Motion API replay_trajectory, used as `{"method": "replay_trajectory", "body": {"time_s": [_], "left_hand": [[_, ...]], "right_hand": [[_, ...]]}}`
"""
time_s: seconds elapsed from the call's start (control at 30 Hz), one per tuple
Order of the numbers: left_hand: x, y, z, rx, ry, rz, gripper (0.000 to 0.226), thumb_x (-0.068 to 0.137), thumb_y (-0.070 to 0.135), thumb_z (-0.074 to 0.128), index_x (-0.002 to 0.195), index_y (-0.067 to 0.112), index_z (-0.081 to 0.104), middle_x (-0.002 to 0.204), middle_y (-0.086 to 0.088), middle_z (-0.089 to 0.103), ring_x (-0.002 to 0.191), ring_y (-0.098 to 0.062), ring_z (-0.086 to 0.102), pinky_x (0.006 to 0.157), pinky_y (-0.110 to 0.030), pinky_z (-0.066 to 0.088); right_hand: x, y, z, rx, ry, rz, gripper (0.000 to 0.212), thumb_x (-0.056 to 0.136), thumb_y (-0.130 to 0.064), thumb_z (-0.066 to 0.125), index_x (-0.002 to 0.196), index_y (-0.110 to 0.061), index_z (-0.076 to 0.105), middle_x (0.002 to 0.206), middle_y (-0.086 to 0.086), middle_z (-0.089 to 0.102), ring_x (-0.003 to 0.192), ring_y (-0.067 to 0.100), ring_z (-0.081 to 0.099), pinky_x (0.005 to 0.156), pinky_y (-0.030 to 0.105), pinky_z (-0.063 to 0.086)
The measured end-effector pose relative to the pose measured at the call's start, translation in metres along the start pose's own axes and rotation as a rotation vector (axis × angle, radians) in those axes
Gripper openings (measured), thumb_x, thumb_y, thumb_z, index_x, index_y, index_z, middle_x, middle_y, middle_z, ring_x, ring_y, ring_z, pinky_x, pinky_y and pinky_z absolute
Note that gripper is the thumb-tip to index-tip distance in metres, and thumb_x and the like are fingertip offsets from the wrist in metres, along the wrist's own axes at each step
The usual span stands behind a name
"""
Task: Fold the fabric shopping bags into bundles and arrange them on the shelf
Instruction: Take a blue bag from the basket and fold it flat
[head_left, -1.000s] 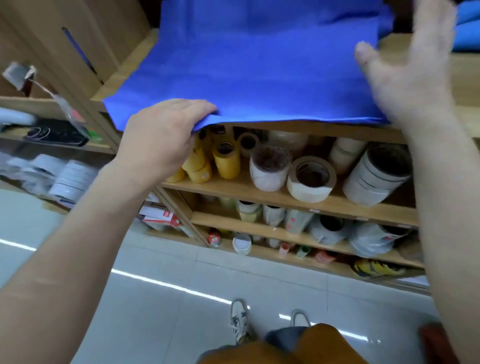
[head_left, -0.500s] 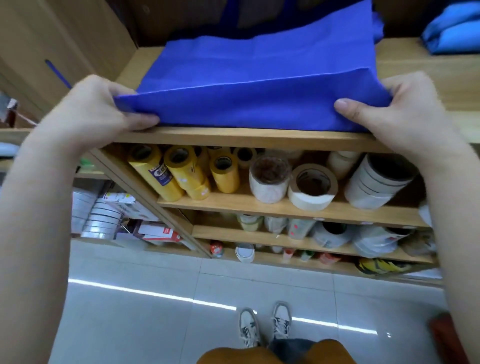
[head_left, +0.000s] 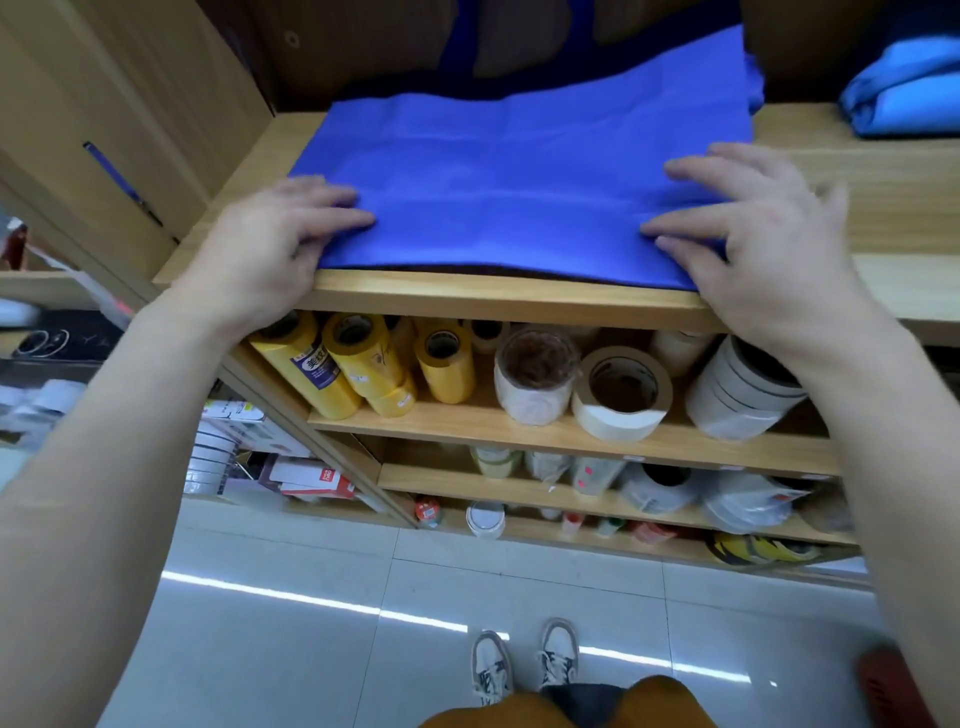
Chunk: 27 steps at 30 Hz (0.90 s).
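The fingers (head_left: 343, 217) of the left hand (head_left: 260, 249) lie nearly straight and close together on the front left corner of the blue fabric shopping bag (head_left: 519, 182), pressing it down. The thumb sits at the cloth's front edge (whether it reaches under the fabric I cannot tell). The bag lies flat on the top wooden shelf (head_left: 493, 297), its near edge along the shelf's front lip and its far part running back toward the dark rear panel. Faint creases cross it from side to side. At the bag's front right corner the right hand (head_left: 769, 244) rests palm down, its fingers (head_left: 691, 169) straight and spread apart, tips pointing left across the cloth, with the thumb laid on the fabric near the front edge. Farther right on the same shelf, well apart from the bag, sits a light-blue bundle (head_left: 904, 98) of folded fabric, partly cut off by the frame. On the next shelf down stand yellow tape rolls (head_left: 363, 358) to the left and white tape rolls (head_left: 621, 395) to the right. Below, a pair of sneakers (head_left: 491, 670) stands on the glossy tiled floor (head_left: 260, 649).
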<state>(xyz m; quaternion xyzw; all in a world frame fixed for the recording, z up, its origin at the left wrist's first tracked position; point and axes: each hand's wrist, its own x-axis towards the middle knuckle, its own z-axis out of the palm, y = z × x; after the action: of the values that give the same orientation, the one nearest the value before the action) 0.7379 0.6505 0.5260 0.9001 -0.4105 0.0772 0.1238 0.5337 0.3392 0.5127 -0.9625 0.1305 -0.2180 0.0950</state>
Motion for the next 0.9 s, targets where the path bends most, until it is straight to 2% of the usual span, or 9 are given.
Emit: {"method": "replay_trajectory", "body": {"time_s": [0.13,0.2,0.33,0.4,0.47,0.6,0.73,0.8,0.9], "left_hand": [[-0.012,-0.004,-0.005,-0.111,-0.251,-0.090,0.072,0.089,0.058,0.058,0.150,0.032,0.032,0.155,0.017,0.024,0.147,-0.008,0.017,0.114,-0.025,0.010],[-0.018,-0.006,-0.009,-0.046,-0.251,-0.057,0.085,0.080,0.043,0.076,0.151,0.033,0.031,0.156,0.016,0.025,0.146,-0.007,0.019,0.114,-0.023,0.010],[-0.028,-0.012,-0.018,-0.151,-0.147,-0.074,0.075,0.077,0.005,0.080,0.139,0.035,0.051,0.144,0.018,0.045,0.137,-0.006,0.037,0.116,-0.023,0.020],[-0.033,-0.016,-0.027,-0.231,-0.166,-0.126,0.062,0.082,0.000,0.073,0.128,0.040,0.060,0.133,0.025,0.055,0.128,0.003,0.044,0.112,-0.014,0.028],[-0.035,-0.019,-0.037,-0.313,-0.215,-0.196,0.053,0.086,0.001,0.069,0.115,0.045,0.067,0.120,0.032,0.062,0.119,0.014,0.049,0.104,-0.005,0.032],[-0.040,-0.023,-0.049,-0.485,-0.177,-0.296,0.030,0.071,0.027,0.082,0.090,0.049,0.075,0.096,0.023,0.073,0.096,0.010,0.064,0.103,-0.030,0.043],[-0.043,-0.031,-0.051,-0.634,0.006,-0.330,0.059,0.034,0.081,0.078,0.079,0.044,0.076,0.069,0.015,0.071,0.067,-0.002,0.061,0.077,-0.031,0.044],[-0.040,-0.030,-0.049,-0.742,0.103,-0.330,0.058,0.039,0.079,0.080,0.079,0.037,0.076,0.070,0.008,0.066,0.074,-0.017,0.056,0.076,-0.037,0.042],[-0.023,-0.024,-0.037,-0.969,0.257,-0.396,0.044,0.052,0.059,0.086,0.084,0.030,0.076,0.083,0.010,0.074,0.087,-0.014,0.067,0.085,-0.035,0.055]], "right_hand": [[-0.003,0.013,-0.013,-0.002,-0.373,-0.067,0.094,0.065,-0.091,0.039,0.145,-0.044,0.039,0.155,-0.022,0.030,0.146,0.003,0.021,0.110,0.039,0.021],[-0.004,0.020,-0.020,-0.028,-0.455,-0.121,0.101,0.056,-0.089,0.057,0.146,-0.048,0.033,0.155,-0.026,0.026,0.145,0.001,0.019,0.111,0.040,0.021],[-0.006,0.028,-0.039,0.303,-0.457,-0.044,0.064,0.056,-0.057,0.074,0.119,-0.050,0.063,0.134,-0.029,0.054,0.129,-0.008,0.044,0.116,0.033,0.034],[-0.011,0.033,-0.040,0.504,-0.382,0.016,0.034,0.070,-0.033,0.080,0.099,-0.049,0.073,0.112,-0.027,0.068,0.113,-0.010,0.057,0.103,0.019,0.043],[-0.014,0.035,-0.037,0.621,-0.284,0.099,0.029,0.082,-0.020,0.075,0.087,-0.049,0.075,0.093,-0.025,0.072,0.092,-0.009,0.064,0.081,0.009,0.048],[-0.018,0.028,-0.036,0.641,-0.157,0.216,0.008,0.082,-0.031,0.075,0.083,-0.036,0.069,0.081,-0.016,0.071,0.080,-0.002,0.062,0.071,0.022,0.043],[-0.015,0.022,-0.045,0.696,-0.143,0.215,0.051,0.060,-0.070,0.076,0.098,-0.038,0.064,0.094,-0.015,0.068,0.088,0.004,0.061,0.078,0.025,0.047],[-0.014,0.017,-0.042,0.725,-0.082,0.271,0.056,0.060,-0.079,0.070,0.100,-0.040,0.062,0.095,-0.015,0.065,0.091,0.007,0.060,0.079,0.024,0.048],[-0.006,0.008,-0.029,0.820,0.069,0.436,0.030,0.086,-0.054,0.064,0.098,-0.027,0.067,0.090,-0.016,0.067,0.077,-0.009,0.063,0.071,0.010,0.046]]}}
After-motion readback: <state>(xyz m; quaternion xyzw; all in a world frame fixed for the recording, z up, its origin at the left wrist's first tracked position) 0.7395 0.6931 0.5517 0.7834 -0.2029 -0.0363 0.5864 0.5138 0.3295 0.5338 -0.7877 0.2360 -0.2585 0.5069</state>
